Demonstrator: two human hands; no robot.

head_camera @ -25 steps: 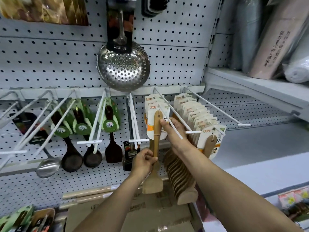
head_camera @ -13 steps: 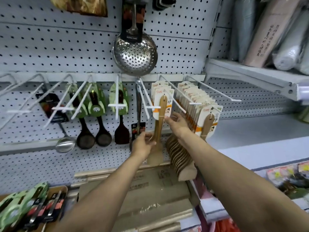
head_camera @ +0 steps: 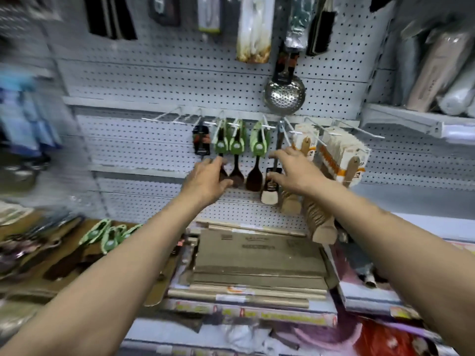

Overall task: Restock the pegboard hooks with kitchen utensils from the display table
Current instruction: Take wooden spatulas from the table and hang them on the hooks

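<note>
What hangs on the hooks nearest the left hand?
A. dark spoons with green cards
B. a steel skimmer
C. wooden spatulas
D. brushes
A: the left hand is in front of the dark spoons that hang under green cards; the wooden spatulas hang further right.

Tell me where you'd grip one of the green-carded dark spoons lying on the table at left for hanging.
Judging from this blurred view, take a green-carded spoon by its dark handle just below the card, coming from above with the left hand. It lies flat, card end toward the pegboard, so that grip probably leaves the card's top free for a hook.
</note>
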